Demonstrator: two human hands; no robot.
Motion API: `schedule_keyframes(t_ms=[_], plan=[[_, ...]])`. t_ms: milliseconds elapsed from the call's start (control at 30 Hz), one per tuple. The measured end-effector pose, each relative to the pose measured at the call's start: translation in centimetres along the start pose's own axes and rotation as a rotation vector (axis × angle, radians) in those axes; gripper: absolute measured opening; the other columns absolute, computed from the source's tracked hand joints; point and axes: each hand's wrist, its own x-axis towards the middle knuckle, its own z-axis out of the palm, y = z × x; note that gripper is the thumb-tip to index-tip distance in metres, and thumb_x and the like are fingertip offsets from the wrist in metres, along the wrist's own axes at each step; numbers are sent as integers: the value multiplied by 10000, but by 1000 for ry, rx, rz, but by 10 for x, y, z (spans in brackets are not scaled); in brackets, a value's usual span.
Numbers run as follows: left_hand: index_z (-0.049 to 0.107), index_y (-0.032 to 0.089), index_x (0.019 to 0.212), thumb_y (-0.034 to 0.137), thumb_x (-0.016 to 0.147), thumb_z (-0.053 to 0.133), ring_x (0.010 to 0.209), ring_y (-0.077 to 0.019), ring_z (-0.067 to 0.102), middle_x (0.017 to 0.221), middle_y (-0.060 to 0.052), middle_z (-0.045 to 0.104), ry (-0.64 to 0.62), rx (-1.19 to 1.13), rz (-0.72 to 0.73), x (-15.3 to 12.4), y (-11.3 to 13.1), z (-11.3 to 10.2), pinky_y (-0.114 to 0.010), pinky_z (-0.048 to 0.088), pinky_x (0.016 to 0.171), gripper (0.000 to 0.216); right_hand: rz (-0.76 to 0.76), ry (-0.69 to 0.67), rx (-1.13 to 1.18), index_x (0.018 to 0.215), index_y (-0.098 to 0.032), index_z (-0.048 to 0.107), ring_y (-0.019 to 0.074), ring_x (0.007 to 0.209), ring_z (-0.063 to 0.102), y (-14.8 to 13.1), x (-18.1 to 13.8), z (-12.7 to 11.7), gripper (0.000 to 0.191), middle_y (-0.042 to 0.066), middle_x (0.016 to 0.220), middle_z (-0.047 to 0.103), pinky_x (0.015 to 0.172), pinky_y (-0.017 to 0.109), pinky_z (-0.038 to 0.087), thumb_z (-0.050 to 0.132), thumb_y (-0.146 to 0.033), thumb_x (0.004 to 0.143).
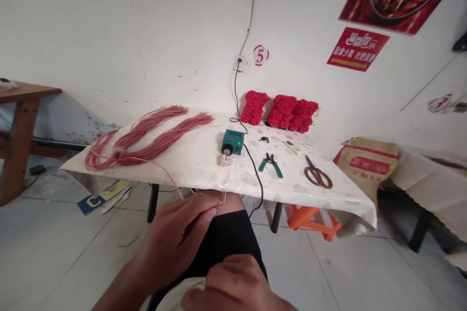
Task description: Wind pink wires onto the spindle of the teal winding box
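My left hand [175, 235] is in front of the table's near edge, thumb and fingers pinched on the end of a thin pink strand [168, 175]. That strand leads back to a bundle of pink strands [146, 143] lying looped on the left of the table. A short pale bit sticks up beyond the fingertips. Lower down, my right hand [237, 284] is curled closed over my lap, beside a pale rounded thing [182, 294]. Its fingertips are hidden, so what it holds cannot be made out. A teal powered box [233, 141] with a green light faces me.
The cloth-covered table [197, 165] bears green-handled pliers [270, 165], scissors [317, 175] and red fluffy bear-shaped pieces [288, 112]. A black cable [255, 165] hangs over the front edge. Underneath is an orange stool [314, 221]; a printed sack [365, 160] stands right.
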Motion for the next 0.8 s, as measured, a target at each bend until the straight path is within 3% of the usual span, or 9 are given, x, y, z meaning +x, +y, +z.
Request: schedule_keyframes(t_ms=[100,233,400,800], plan=[[633,232,1044,77,963,495,731,-87,707,887,25,764,-25,-22,11,1,0,-2,-153,533,694,223,30,119,138,982,-209,663,99,544,571,14,9,-16,163,-35,647,597,578,238,491,513,-166,935],[622,231,1049,90,969,506,747,-100,718,896,15,769,-81,-10,75,1,-1,-1,-172,530,691,200,146,234,224,1123,-198,649,102,598,569,37,26,-42,258,-26,691,598,566,222,471,537,-102,911],[580,229,988,105,984,475,714,-118,718,874,9,765,-105,23,130,1,-1,-1,-203,514,633,163,103,176,286,1127,-167,658,82,592,536,48,33,-42,243,-38,671,542,570,208,457,562,-102,913],[585,231,997,110,975,485,728,-134,729,861,19,755,-126,13,83,-2,-2,-3,-213,528,640,158,17,151,159,1114,-193,651,100,553,509,36,33,-39,221,-32,662,522,495,245,425,581,-126,916]])
